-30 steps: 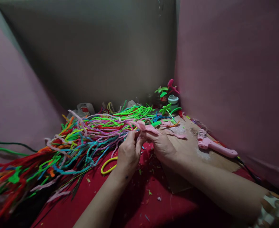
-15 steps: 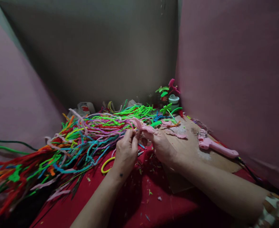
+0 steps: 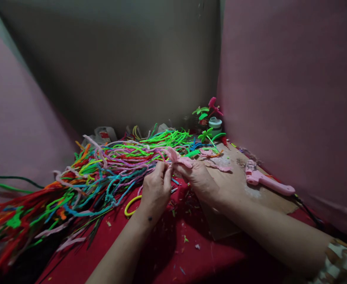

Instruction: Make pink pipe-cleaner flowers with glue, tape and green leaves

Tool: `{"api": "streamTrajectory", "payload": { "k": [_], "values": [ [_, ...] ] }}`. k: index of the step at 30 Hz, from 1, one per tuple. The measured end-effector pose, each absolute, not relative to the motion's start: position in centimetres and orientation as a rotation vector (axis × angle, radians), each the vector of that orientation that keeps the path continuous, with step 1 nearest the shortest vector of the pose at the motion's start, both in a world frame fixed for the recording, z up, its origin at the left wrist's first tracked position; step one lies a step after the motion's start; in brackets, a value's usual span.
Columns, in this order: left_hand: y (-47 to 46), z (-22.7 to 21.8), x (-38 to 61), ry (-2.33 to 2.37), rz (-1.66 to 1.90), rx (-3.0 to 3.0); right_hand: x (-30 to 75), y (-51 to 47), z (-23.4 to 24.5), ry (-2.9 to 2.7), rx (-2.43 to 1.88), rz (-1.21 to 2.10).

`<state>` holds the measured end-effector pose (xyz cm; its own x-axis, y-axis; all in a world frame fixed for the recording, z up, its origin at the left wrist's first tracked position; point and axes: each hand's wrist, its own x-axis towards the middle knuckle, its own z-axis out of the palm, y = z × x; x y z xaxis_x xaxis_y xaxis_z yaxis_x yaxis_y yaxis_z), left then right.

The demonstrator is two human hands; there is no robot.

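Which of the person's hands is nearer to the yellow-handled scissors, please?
Left: the left hand is in front of the yellow-handled scissors, hiding their middle from view. The right hand is farther off, to the right of their metal tips.

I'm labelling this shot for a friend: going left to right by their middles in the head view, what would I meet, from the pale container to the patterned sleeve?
Pale container → yellow loop → left hand → pink fuzzy piece → right hand → pink tool → patterned sleeve.
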<state>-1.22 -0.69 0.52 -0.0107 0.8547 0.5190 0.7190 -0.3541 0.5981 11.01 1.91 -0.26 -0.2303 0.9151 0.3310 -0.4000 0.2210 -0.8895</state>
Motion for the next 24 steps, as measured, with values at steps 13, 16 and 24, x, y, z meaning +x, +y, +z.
{"api": "streamTrajectory", "payload": {
  "k": [13, 16, 24],
  "values": [
    [-1.0, 1.8, -0.8, 0.982, 1.187, 1.080, 11.3, 2.0, -0.7, -1.363, -0.631, 1.116],
    [-1.0, 1.7, -1.2, 0.895, 1.161, 1.023, 10.9, 2.1, -0.8, -1.233, -0.555, 1.327],
    [-0.4, 1.0, -1.7, 0.947, 1.026, 1.099, 10.4, 2.0, -0.9, -1.058, -0.510, 1.498]
  ]
}}
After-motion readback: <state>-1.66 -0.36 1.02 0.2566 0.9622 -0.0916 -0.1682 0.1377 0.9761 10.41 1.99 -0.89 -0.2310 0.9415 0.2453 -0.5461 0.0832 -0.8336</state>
